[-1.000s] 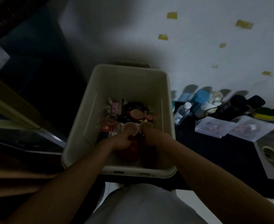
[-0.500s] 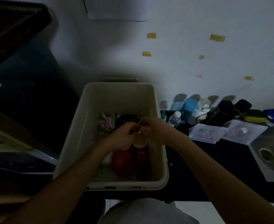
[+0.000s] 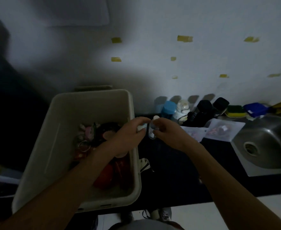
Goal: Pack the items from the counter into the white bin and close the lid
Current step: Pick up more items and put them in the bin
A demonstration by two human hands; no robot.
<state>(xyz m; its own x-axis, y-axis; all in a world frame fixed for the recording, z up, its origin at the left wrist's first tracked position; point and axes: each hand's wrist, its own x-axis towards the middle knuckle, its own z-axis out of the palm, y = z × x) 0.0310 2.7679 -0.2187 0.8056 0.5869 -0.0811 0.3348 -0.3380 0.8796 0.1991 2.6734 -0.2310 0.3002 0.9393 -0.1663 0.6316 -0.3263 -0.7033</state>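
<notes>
The white bin [image 3: 61, 130] stands open on the left of the dark counter [image 3: 173, 171]. Inside it lie red cups [image 3: 106, 175], a dark hairbrush [image 3: 108, 128], pink items [image 3: 88, 130] and a key ring [image 3: 84, 145]. Both hands meet just past the bin's right rim. My right hand [image 3: 169, 133] grips a small clear bottle with a white cap [image 3: 153, 131], held upright. My left hand [image 3: 128, 136] pinches a small pale item [image 3: 141, 127] right beside that bottle; dim light hides what it is.
Along the wall stand a blue-lidded jar [image 3: 168, 108], a round white ornament [image 3: 182, 105] and two black bottles [image 3: 202, 107]. Further right are a sponge [image 3: 236, 111], a blue box [image 3: 256, 109] and clear bags [image 3: 222, 128]. A steel sink [image 3: 269, 141] is at right.
Both hands have risen out of the bin and moved right to its rim and the counter, where they have closed on the small bottle and a pale item. The view has shifted right.
</notes>
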